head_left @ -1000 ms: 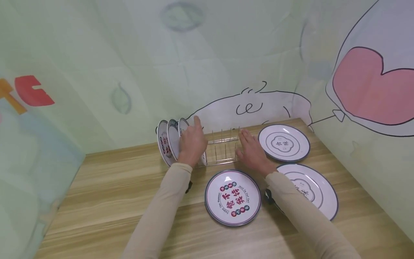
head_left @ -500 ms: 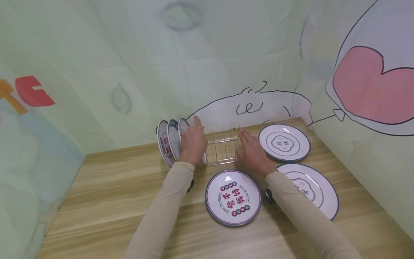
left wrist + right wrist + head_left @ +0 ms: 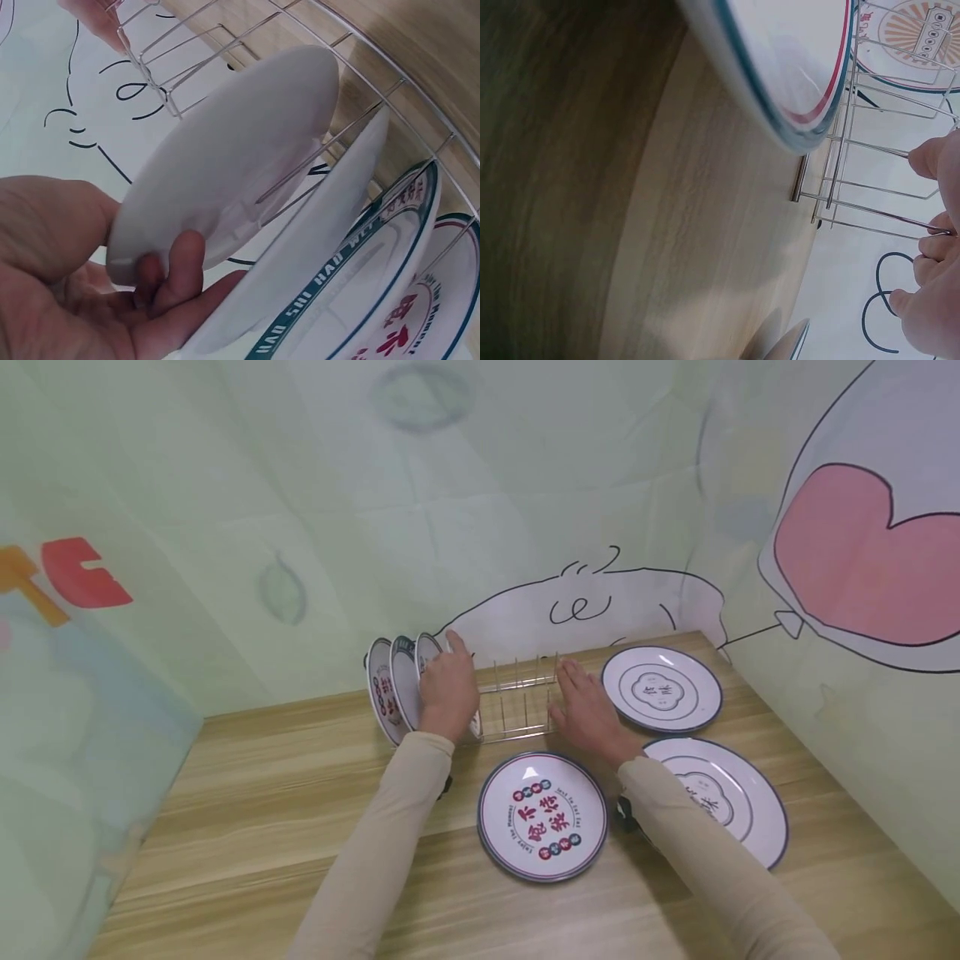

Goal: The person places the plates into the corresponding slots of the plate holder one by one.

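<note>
A wire dish rack (image 3: 517, 727) stands near the back wall with several plates (image 3: 384, 689) upright in its left part. My left hand (image 3: 450, 693) pinches the rim of the rightmost plate (image 3: 225, 157), thumb on one side and fingers on the other; this plate tilts between the wires. Beside it in the left wrist view are another white plate (image 3: 300, 240) and a green-rimmed plate (image 3: 375, 277). My right hand (image 3: 588, 710) holds the rack's right end, thumb and fingers on the end prongs (image 3: 885, 217).
A plate with red lettering (image 3: 542, 817) lies in front of the rack. To the right lie two white plates, a back one (image 3: 661, 688) and a front one (image 3: 750, 802) partly behind my right sleeve. A printed cloth wall (image 3: 300, 527) borders the wooden table (image 3: 262, 810).
The left hand shifts very slightly while keeping its pinch on the plate. The right hand stays at the rack's end, and the plates on the table have not moved.
</note>
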Available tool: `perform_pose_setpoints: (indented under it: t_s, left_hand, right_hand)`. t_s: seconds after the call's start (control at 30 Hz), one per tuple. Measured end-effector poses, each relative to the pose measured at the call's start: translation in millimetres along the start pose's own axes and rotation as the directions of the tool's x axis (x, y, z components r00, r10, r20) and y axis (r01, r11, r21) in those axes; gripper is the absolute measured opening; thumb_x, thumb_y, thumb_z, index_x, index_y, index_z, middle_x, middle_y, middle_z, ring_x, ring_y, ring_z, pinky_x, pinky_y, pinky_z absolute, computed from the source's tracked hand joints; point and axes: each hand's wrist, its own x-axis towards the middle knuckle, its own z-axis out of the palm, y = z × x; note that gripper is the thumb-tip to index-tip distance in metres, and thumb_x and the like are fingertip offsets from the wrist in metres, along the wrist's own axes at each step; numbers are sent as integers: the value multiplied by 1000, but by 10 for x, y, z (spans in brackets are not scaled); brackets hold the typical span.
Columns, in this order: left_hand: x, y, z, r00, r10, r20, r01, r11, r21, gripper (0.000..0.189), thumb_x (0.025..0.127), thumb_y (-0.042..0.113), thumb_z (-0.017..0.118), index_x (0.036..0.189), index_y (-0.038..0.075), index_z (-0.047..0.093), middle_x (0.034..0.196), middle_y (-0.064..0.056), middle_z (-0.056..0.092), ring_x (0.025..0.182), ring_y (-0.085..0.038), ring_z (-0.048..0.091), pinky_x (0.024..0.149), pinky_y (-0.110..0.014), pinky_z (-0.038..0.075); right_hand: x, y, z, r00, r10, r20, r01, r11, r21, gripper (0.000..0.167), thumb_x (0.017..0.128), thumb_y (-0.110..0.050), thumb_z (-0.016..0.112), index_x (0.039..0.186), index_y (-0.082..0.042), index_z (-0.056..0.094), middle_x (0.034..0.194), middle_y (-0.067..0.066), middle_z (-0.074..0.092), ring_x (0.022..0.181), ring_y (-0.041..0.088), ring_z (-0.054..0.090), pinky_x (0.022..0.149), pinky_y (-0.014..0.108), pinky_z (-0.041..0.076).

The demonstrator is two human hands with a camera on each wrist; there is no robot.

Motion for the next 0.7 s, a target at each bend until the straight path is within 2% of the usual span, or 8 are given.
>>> perform_pose_setpoints:
  t_s: [0.27,0.47,0.7]
  left_hand:
    - [-33,34,-86,1000,21,15,-21,999,41,51,107,21,39,150,-5,33,89,-22,69,71,-28,69,56,-34,58]
    - [-61,53,-148,1000,30,10,-30,997,67,50,105,20,41,146,-7,38,97,-25,70,77,-31,71,59,-36,60]
    - [-105,41,-224,1000,25,12,-26,998,61,53,99,17,53,144,-6,40,94,-23,70,76,-32,71,62,-38,60]
  right_hand:
    - [-2,1,-9,1000,2,8,-2,1000,8,67,101,-27,51,154,5,26,164,22,24,154,37,20,125,51,16]
    - [4,13,-5,1000,-3,2,3,1000,8,66,101,-27,51,154,5,27,163,22,25,153,37,22,125,52,20]
    - [8,13,4,1000,6,5,-6,1000,8,67,101,-27,52,154,5,26,164,21,25,154,36,20,125,51,19]
